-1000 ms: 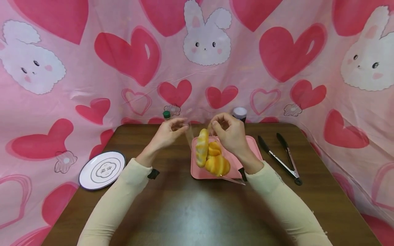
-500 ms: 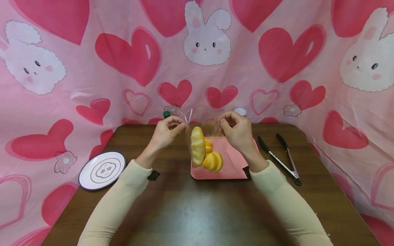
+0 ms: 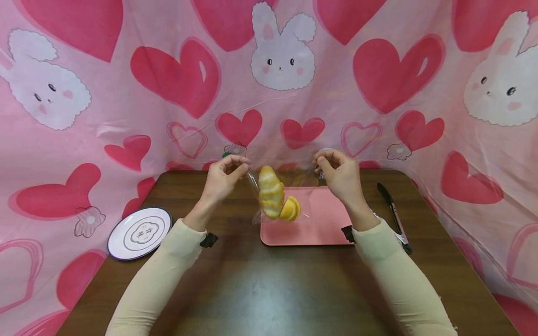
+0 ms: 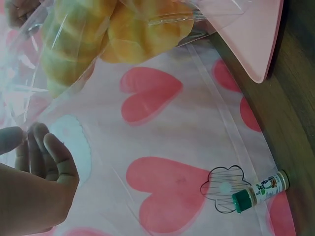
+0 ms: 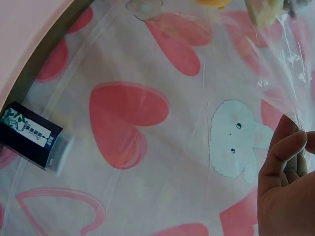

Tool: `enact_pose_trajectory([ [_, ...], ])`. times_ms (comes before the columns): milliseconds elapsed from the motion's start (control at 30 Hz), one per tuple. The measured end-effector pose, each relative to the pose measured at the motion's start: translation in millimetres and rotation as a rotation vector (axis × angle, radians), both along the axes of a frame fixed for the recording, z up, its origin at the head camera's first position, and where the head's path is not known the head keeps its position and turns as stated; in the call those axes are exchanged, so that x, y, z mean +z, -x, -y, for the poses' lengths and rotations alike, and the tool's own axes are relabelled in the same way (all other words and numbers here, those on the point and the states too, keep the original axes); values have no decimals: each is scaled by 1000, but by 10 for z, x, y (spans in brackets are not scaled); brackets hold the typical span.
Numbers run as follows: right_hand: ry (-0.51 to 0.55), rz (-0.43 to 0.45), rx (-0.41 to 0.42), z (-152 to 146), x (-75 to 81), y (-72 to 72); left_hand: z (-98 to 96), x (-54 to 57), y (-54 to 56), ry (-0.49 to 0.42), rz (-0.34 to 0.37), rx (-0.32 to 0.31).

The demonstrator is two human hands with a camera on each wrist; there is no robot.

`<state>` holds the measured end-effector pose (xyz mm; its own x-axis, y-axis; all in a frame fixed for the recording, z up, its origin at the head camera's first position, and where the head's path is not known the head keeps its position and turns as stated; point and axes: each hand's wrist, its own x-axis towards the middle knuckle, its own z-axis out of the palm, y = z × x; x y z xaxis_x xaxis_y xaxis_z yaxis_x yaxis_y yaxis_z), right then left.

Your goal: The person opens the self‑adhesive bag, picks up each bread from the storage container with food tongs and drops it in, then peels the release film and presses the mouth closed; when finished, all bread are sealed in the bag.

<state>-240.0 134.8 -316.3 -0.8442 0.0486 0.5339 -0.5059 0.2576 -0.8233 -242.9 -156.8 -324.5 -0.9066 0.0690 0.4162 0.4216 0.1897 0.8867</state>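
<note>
A clear plastic bag point(image 3: 257, 216) hangs over the left part of a pink tray point(image 3: 311, 233), stretched between my two hands. Through the film I see a long ridged bread roll point(image 3: 271, 192) standing nearly upright, and a smaller yellow ridged bread point(image 3: 291, 208) against its lower right side. My left hand point(image 3: 220, 182) pinches the bag's upper left edge between thumb and fingertips. At the upper right edge, my right hand point(image 3: 342, 175) pinches the film in the same way. The right wrist view shows the film gathered at the right hand's thumb point(image 5: 290, 147).
A white plate point(image 3: 138, 233) with a dark rim lies at the table's left. Tongs point(image 3: 395, 214) lie at the right, partly behind my right forearm. Along the back edge stand a small green-capped bottle point(image 4: 261, 191) and a black-labelled jar point(image 5: 32, 135).
My hands have moved apart, the right one mostly to the right. The bag with the breads has risen from the tray and shifted slightly left; a second yellow bread is no longer visible separately.
</note>
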Motion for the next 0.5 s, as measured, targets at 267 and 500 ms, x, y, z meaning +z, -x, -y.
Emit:
enact_pose_trajectory([
  [267, 69, 47, 14, -31, 50, -33, -51, -9, -15, -32, 14, -28],
  [500, 61, 55, -1, -7, 122, -101, -82, -29, -31, -3, 44, -63],
])
